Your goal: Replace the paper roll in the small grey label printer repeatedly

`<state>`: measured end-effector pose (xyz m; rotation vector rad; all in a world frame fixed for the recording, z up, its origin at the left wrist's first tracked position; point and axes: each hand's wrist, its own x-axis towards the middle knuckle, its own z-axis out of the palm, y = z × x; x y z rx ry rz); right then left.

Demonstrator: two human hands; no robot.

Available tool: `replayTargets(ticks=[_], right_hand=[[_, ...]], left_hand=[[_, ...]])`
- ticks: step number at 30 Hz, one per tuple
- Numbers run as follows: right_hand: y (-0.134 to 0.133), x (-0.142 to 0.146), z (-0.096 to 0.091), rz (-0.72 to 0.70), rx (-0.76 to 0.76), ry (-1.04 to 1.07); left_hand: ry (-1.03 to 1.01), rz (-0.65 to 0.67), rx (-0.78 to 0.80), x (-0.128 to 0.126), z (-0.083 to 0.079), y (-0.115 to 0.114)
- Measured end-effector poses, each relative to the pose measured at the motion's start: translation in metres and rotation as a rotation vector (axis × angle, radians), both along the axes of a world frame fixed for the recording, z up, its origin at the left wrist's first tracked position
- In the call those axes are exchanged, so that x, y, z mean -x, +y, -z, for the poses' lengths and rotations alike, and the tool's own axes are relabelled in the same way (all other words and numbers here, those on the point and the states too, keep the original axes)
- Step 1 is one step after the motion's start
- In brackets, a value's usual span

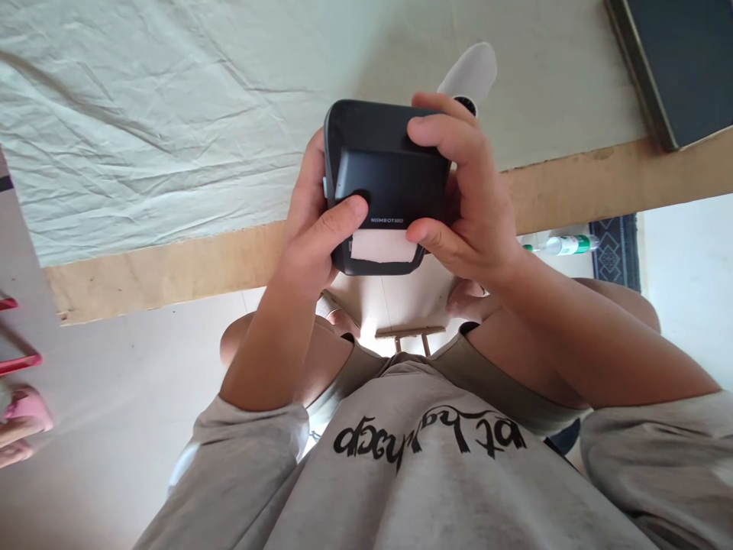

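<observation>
A black label printer (395,179) with NIIMBOT lettering is held up between my two hands, above the near edge of the table. White label paper (381,244) shows at its lower end. My left hand (318,221) grips the left side, its thumb lying on the front face near the lettering. On the other side, my right hand (469,179) wraps the right edge, with fingers over the upper right and the thumb by the paper. The printer's underside and some left fingers are hidden.
A pale cloth (172,114) covers the table, whose bare wooden edge (172,275) faces me. Behind my right hand lies a white rounded object (473,72). A dark flat panel (681,69) is at the far right. On the floor are a plastic bottle (564,244) and a patterned mat (615,252); another person's foot (26,416) shows at left.
</observation>
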<state>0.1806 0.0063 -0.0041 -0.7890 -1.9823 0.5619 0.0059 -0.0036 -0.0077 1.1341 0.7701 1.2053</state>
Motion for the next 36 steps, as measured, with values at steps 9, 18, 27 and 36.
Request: replayTargets(ticks=[9,18,27,36], right_hand=[[-0.003,-0.001,-0.003,0.044,0.005,-0.031],[-0.008,0.000,-0.005,0.096,-0.011,-0.028],[-0.003,-0.002,-0.008,0.025,-0.003,-0.128],[-0.011,-0.003,-0.023,0.144,0.066,-0.131]], left_hand=[[-0.215,0.023,0.015,0.001,0.001,0.005],[-0.149,-0.006,-0.024,0.005,0.012,0.012],[-0.134,0.021,0.062,0.010,0.013,0.013],[-0.228,-0.003,0.142,0.002,0.002,0.010]])
